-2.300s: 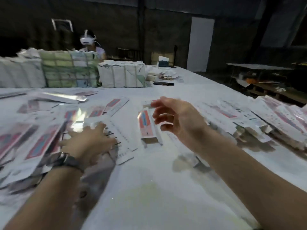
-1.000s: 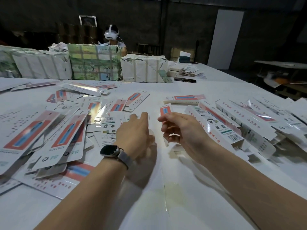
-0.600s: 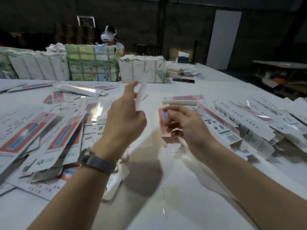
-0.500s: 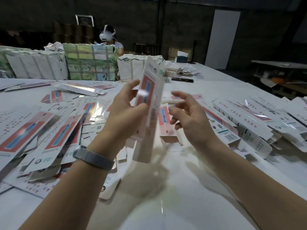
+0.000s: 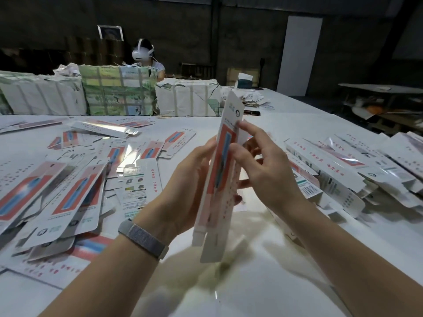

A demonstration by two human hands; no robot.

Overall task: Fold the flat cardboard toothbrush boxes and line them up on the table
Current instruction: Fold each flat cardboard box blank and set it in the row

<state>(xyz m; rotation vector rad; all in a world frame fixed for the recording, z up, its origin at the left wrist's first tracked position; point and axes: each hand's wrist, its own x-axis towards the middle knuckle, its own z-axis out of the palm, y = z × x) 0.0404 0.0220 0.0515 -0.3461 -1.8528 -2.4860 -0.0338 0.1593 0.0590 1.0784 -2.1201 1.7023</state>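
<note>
A flat toothbrush box (image 5: 220, 179), white with a red panel, stands nearly upright in the air above the white table (image 5: 251, 282). My left hand (image 5: 185, 188) grips its left edge from behind, a watch on that wrist. My right hand (image 5: 263, 165) pinches the right edge, fingers curled around the card's upper half. Many flat boxes (image 5: 75, 193) lie scattered in a heap at the left. Folded boxes (image 5: 343, 170) lie side by side at the right.
Wrapped bundles (image 5: 116, 90) stand in a row along the table's far side. A person wearing a white headset (image 5: 143, 54) sits behind them. A dark phone (image 5: 251, 112) lies beyond the held box. A low table (image 5: 377, 88) stands at the far right.
My left hand picked a flat box off the pile and raised it upright. My right hand left the folded box on the table and took hold of the raised card's right edge.
</note>
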